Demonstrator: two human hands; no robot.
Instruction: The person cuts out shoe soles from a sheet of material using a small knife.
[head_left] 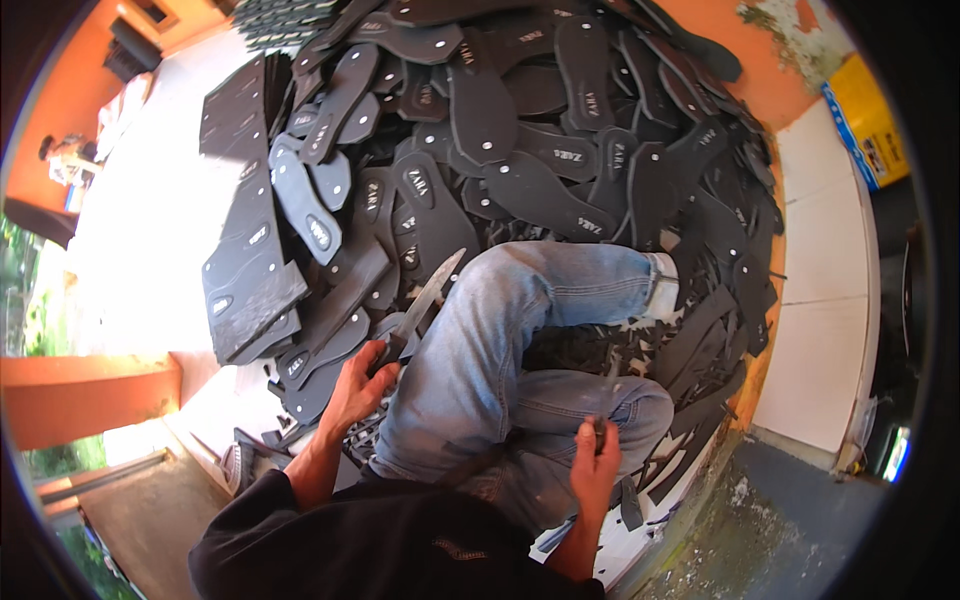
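Observation:
My left hand (352, 392) is closed around the dark handle of a knife (428, 298), beside my left knee. Its long worn blade points up and away from me, over the near edge of a heap of black shoe soles (432, 205). Low over my folded right leg, my right hand (596, 462) is closed on a thin knife (608, 395) with a dark handle. That narrow blade also points away from me and is partly blurred against the jeans. Neither blade is seen cutting into a sole.
Black offcut strips (700, 340) and scraps lie around my legs. Flat uncut black sheets (240, 200) with sole shapes are stacked at the left. A yellow and blue package (868, 125) leans at the right, above white tiles (815, 330). An orange ledge (90, 400) stands at the left.

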